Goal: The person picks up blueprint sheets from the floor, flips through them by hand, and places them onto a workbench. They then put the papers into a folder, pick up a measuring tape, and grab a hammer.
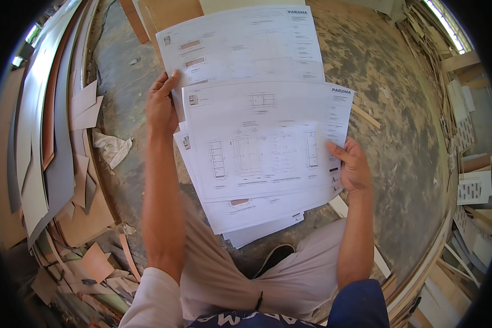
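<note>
My left hand point(163, 101) is closed on the left edge of a large white drawing sheet point(240, 46), thumb on top. That sheet reaches up and away, with small brown-tinted figures and the word PARAMA in its corner. My right hand point(351, 164) pinches the right edge of a nearer drawing sheet point(268, 142), which overlaps the first and carries line drawings of tall cabinet-like shapes. More paper sheets point(238, 218) fan out beneath it, over my lap. My fingers under the paper are hidden.
Long boards and veneer sheets point(54, 109) lean along the left. A crumpled white cloth point(112, 147) lies on the dusty floor point(404, 158). Wood offcuts point(101, 262) are heaped at lower left, and more scrap panels point(473, 188) line the right side. A thin wood strip point(366, 116) lies beyond the sheets.
</note>
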Demonstrator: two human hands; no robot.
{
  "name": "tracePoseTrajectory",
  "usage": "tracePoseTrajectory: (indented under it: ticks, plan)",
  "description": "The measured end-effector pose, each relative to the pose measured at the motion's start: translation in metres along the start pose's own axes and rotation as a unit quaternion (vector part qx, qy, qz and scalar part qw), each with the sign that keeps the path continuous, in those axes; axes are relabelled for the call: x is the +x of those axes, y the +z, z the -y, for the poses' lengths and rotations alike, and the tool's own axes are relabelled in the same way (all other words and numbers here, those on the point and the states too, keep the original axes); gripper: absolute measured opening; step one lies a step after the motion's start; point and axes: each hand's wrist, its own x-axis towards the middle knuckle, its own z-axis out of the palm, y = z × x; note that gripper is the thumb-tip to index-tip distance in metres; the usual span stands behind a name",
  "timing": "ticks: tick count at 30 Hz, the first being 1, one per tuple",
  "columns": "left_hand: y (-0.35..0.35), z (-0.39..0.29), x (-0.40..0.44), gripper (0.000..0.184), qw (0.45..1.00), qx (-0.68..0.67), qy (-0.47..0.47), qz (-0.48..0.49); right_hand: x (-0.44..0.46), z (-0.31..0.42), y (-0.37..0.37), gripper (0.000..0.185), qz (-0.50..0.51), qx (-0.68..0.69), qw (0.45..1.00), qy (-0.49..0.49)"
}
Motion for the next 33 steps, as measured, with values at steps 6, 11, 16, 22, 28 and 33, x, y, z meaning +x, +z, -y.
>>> tracePoseTrajectory:
  ticks: [6,11,16,22,28,33]
  plan:
    - [0.0041,-0.0007,-0.0022,0.025,1.000,0.007,-0.004,-0.007,-0.0006,0.0000,-0.0002,0.025,-0.002,0.004,1.000,-0.007]
    - [0.0028,-0.0001,-0.0017,0.024,1.000,0.008,0.003,-0.005,0.0000,0.0007,-0.0002,0.024,-0.002,0.015,1.000,-0.002]
    - [-0.0008,-0.0013,-0.0009,0.026,1.000,0.020,0.001,0.014,0.0003,0.0016,-0.0015,0.028,0.010,0.011,1.000,0.006]
    - [0.0013,-0.0030,-0.0029,0.023,1.000,0.016,0.009,0.000,-0.0008,0.0015,0.0007,0.024,0.005,0.012,1.000,-0.006]
    - [0.0005,-0.0026,-0.0026,0.028,1.000,0.020,0.004,0.018,-0.0010,0.0005,0.0004,0.025,0.001,0.011,1.000,-0.007]
    - [0.0033,-0.0023,-0.0027,0.025,1.000,0.014,0.011,-0.004,-0.0009,0.0005,-0.0010,0.025,0.001,0.010,1.000,-0.007]
